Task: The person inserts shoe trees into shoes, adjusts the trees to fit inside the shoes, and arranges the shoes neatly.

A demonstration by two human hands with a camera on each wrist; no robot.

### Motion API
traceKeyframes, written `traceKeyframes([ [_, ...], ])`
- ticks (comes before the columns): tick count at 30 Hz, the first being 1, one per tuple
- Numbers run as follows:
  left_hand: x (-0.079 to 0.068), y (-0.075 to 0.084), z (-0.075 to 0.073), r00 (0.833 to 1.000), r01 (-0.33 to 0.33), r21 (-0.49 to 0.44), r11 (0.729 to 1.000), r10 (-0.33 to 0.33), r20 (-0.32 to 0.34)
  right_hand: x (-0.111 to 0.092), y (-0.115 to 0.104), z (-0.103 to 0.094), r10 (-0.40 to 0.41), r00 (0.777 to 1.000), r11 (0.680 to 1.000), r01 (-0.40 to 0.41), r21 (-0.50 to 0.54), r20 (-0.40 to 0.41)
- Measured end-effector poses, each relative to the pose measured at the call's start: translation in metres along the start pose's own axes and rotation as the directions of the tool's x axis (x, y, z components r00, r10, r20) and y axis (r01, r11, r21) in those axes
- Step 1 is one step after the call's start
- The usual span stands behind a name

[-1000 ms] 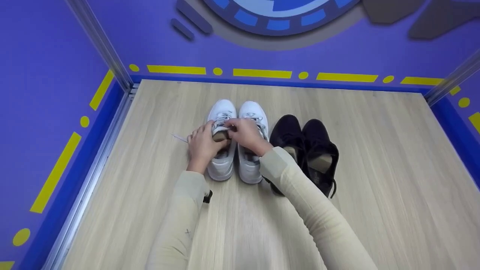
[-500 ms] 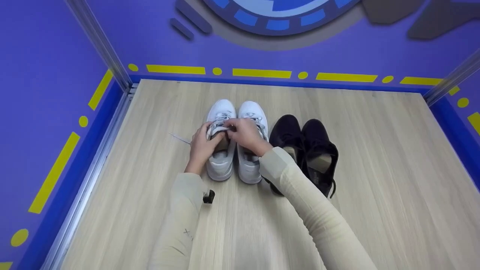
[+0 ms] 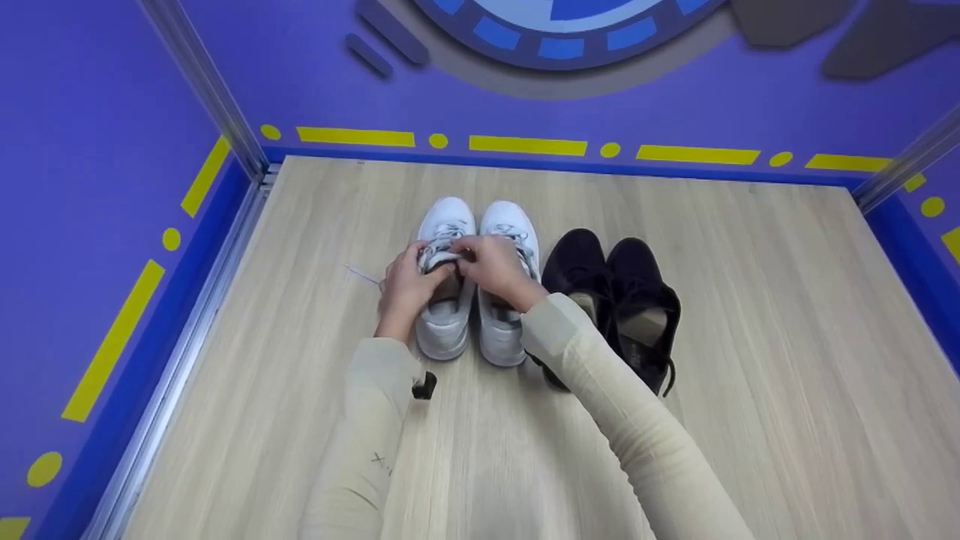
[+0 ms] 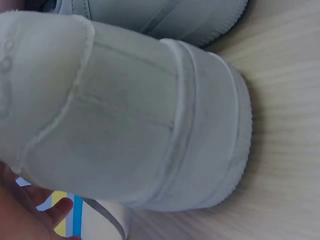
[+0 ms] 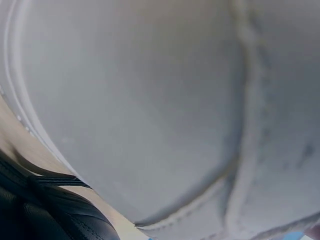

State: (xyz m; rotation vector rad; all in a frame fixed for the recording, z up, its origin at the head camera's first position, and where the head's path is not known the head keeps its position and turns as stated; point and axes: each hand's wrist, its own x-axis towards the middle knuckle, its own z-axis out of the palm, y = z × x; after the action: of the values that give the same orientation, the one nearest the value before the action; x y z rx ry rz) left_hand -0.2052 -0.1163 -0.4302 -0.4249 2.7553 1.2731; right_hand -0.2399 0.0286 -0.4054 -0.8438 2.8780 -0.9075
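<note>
Two white sneakers stand side by side, toes pointing away, on the wooden board. My left hand (image 3: 409,283) grips the opening of the left white sneaker (image 3: 442,337), thumb at the inner edge and fingers along its outer side. In the left wrist view, a sneaker heel fills the middle, with fingers (image 4: 59,212) at lower left. My right hand (image 3: 495,268) pinches at the top of that sneaker's tongue; whether lace or tongue is between the fingertips is hidden. It reaches over the right white sneaker (image 3: 501,341), whose laces are partly covered. A lace end (image 3: 361,275) trails to the left.
A pair of black lace-up shoes (image 3: 634,274) stands close on the right, partly under the right sleeve (image 3: 600,382). Blue-purple walls with yellow dashes enclose the wooden board (image 3: 787,337) at the back and sides. A metal rail (image 3: 180,345) runs along the left edge.
My left hand has shifted its grip, the thumb moving forward out of the sneaker's opening towards the tongue, uncovering more of the inside. My right hand has stayed almost still.
</note>
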Motion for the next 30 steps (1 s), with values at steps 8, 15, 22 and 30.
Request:
traceKeyframes([
  [8,0.0,0.005,0.002,1.0,0.013,0.019,1.0,-0.013,-0.018,-0.001,-0.001,-0.001,-0.009,1.0,1.0,0.009,-0.027,-0.018],
  [15,-0.001,0.005,0.003,0.999,0.027,0.015,1.0,-0.026,-0.046,-0.001,-0.002,-0.001,-0.013,1.0,1.0,0.013,-0.023,-0.022],
  [22,-0.001,0.007,0.007,0.996,0.058,0.007,0.998,-0.057,-0.063,-0.001,-0.002,-0.001,-0.013,1.0,1.0,0.013,-0.021,-0.019],
  [30,-0.003,0.012,0.008,0.992,0.102,0.044,0.994,-0.098,-0.084,-0.001,-0.002,-0.001,-0.03,0.999,1.0,0.03,-0.009,-0.017],
])
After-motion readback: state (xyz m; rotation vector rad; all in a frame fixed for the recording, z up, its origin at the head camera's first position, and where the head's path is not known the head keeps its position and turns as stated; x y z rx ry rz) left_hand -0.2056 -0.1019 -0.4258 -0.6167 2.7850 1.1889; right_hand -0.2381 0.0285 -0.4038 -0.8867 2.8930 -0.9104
